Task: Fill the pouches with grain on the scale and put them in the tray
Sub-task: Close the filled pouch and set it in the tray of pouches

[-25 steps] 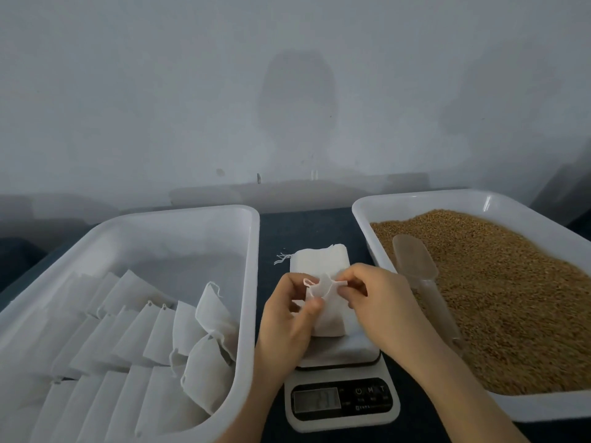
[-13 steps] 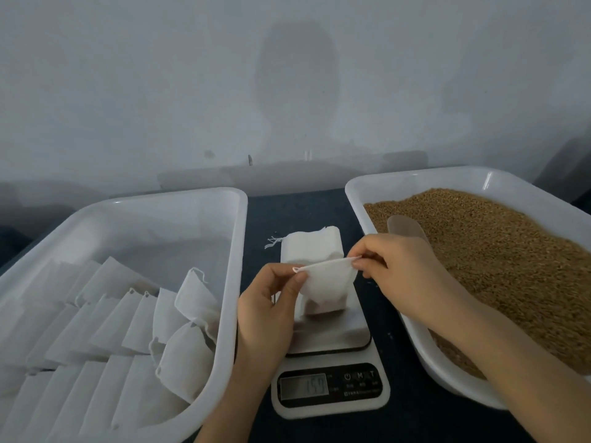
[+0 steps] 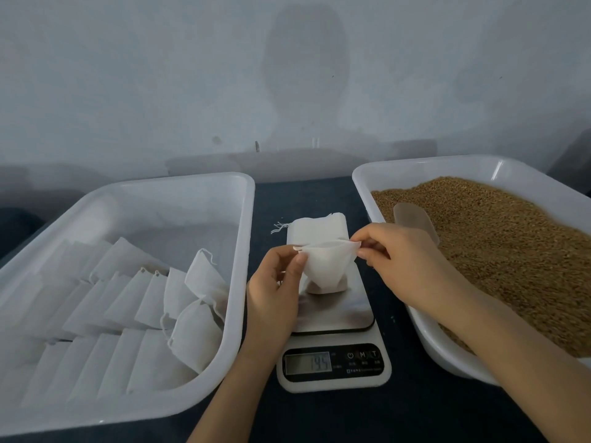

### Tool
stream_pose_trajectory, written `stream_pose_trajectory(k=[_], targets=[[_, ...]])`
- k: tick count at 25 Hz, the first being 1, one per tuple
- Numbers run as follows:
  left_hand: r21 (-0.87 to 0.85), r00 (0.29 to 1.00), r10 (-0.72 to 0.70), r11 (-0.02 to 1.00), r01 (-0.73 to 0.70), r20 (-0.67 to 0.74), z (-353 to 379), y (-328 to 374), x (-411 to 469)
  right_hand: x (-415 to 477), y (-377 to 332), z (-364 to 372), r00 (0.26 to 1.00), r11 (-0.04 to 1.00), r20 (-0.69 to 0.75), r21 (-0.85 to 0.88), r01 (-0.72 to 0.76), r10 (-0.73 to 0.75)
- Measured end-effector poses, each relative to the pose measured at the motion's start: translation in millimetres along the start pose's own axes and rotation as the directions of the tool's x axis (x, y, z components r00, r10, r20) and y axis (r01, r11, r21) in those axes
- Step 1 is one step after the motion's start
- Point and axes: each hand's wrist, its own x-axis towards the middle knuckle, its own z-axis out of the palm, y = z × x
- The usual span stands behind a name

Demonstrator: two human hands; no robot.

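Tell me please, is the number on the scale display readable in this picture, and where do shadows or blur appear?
Head view: the scale display is dim and soft, about 195 but uncertain; a broad soft shadow lies on the wall; picture edges bend and blur, especially the pouches at the left tray corner.

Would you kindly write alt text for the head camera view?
Two hands, left and right, hold a white pouch open over a kitchen scale. Left of it, a white tray holds rows of pouches; right, a tub of grain holds a scoop.
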Motion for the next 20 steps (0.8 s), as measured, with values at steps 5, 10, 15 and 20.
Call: stream_pose_trajectory(k=[5,10,15,20], targets=[[0.009,1.000,0.012,1.000,-0.012,0.003,-0.3,0.3,-0.1,-0.6,-0.4,0.0,1.000,1.000,-0.001,0.013,-0.010,0.010],[0.013,1.000,0.017,1.000,-0.017,0.001,-1.6,0.0,0.4,-0.3,0.4,1.0,1.000,1.000,-0.004,0.022,-0.011,0.011],[0.037,1.000,0.002,0.999,-0.002,0.005,-2.1,0.4,0.7,-0.4,2.3,2.3,1.000,1.000,-0.010,0.021,-0.016,0.016],[0.047,1.000,-0.007,0.999,0.006,0.021,-3.1,4.4,-1.9,0.0,3.4,3.5,1.000,1.000,-0.020,0.005,-0.014,0.014]])
